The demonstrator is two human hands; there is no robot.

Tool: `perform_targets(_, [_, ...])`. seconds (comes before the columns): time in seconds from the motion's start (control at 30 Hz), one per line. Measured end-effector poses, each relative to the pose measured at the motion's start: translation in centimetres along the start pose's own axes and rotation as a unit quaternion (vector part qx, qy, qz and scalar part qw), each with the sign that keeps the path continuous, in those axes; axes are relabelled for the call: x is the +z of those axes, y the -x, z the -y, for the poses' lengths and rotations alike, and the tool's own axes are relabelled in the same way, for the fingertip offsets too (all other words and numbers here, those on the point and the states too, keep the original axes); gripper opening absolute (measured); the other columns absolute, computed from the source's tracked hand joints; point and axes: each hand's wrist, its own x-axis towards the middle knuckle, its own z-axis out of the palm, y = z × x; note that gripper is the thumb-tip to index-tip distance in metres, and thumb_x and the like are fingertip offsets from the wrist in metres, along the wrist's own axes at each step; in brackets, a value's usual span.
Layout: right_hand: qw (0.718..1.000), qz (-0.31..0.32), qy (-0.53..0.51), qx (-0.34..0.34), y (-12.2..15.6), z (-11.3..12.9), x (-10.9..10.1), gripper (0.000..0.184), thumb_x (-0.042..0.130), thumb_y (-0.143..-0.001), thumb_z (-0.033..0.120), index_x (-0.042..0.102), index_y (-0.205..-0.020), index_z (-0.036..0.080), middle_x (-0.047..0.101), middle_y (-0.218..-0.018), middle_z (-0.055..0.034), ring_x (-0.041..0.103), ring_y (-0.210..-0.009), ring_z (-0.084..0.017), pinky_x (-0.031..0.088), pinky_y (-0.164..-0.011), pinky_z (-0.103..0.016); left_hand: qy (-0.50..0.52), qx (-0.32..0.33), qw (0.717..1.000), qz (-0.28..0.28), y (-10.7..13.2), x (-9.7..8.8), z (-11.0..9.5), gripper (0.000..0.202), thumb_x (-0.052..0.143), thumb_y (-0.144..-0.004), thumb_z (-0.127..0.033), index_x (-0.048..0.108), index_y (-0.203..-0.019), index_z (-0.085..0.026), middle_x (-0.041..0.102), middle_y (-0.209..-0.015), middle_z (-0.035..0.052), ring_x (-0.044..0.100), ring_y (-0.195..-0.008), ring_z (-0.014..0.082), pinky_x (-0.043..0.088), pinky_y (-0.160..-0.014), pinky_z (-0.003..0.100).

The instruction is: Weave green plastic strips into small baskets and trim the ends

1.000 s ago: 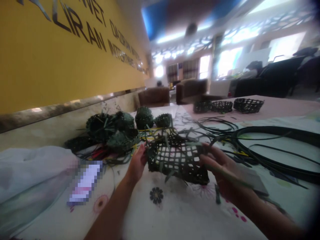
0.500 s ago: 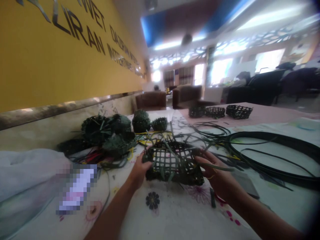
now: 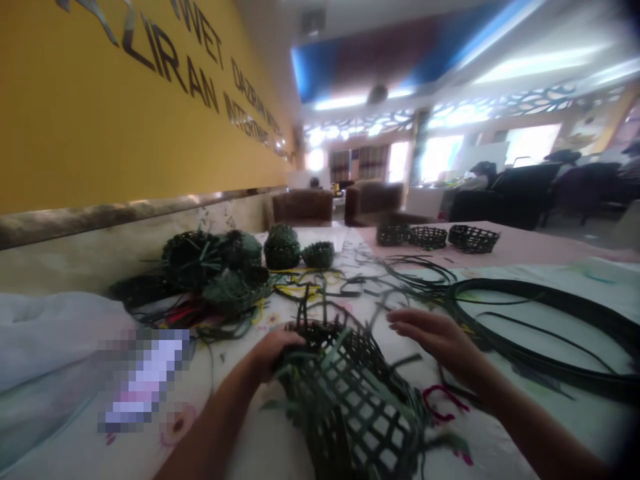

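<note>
A dark green open-weave basket (image 3: 360,393) fills the lower middle of the head view, tilted, with loose strip ends sticking out around it. My left hand (image 3: 277,348) grips its left rim, thumb on top and the other fingers hidden behind the weave. To the right of the basket, my right hand (image 3: 425,333) hangs in the air above the strips, fingers stretched out and nothing in them. A gap shows between that hand and the basket.
Finished-looking green baskets (image 3: 235,283) are heaped at left, with several more (image 3: 473,239) along the back. A large coil of dark strip (image 3: 530,287) lies at right. Loose strips (image 3: 350,283) litter the middle. A white plastic bag (image 3: 55,340) sits at left.
My right hand has let go of the basket's right side and opened. The basket has turned and come nearer to me, still in my left hand.
</note>
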Motion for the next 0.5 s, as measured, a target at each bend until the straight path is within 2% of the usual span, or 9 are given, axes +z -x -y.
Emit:
perform_targets(0.17, [0.994, 0.111, -0.015, 0.019, -0.3, 0.7, 2.7, 0.046, 0.074, -0.071, 0.059, 0.077, -0.089, 0.017, 0.075, -0.094, -0.0102, 0.067, -0.089, -0.026, 0.051, -0.087, -0.040, -0.030, -0.062, 0.993, 0.099, 0.6, 1.8, 0.8, 0.050, 0.069, -0.055, -0.015, 0.072, -0.105, -0.013, 0.075, -0.084, 0.0065, 0.068, -0.070, 0.0172, 0.051, -0.064, 0.025])
perform_targets(0.27, [0.975, 0.207, -0.074, 0.040, -0.5, 1.0, 4.1, 0.044, 0.077, -0.069, 0.055, 0.076, -0.088, 0.015, 0.073, -0.089, -0.0082, 0.065, -0.086, -0.022, 0.049, -0.087, -0.037, -0.039, -0.077, 0.986, 0.146, 1.2, 2.6, 0.7, 0.045, 0.071, -0.056, -0.016, 0.073, -0.101, -0.014, 0.074, -0.087, 0.0064, 0.067, -0.078, 0.0182, 0.050, -0.070, 0.026])
perform_targets(0.4, [0.933, 0.327, -0.132, 0.080, -0.5, 1.2, 4.6, 0.048, 0.078, -0.070, 0.050, 0.073, -0.102, 0.014, 0.072, -0.097, -0.0082, 0.064, -0.090, -0.021, 0.049, -0.085, -0.034, -0.084, -0.075, 0.981, 0.156, 1.7, 2.8, 0.5, 0.035, 0.073, -0.057, -0.019, 0.073, -0.091, -0.015, 0.072, -0.083, 0.0032, 0.064, -0.076, 0.0166, 0.048, -0.071, 0.026])
perform_targets(0.5, [0.908, 0.400, -0.077, 0.101, -0.4, 1.7, 3.5, 0.053, 0.076, -0.072, 0.051, 0.071, -0.108, 0.013, 0.071, -0.103, -0.0103, 0.065, -0.094, -0.023, 0.050, -0.086, -0.035, -0.121, -0.080, 0.978, 0.147, 1.8, 2.7, 0.4, 0.031, 0.073, -0.060, -0.021, 0.074, -0.091, -0.016, 0.072, -0.086, 0.0022, 0.062, -0.077, 0.0156, 0.047, -0.071, 0.026])
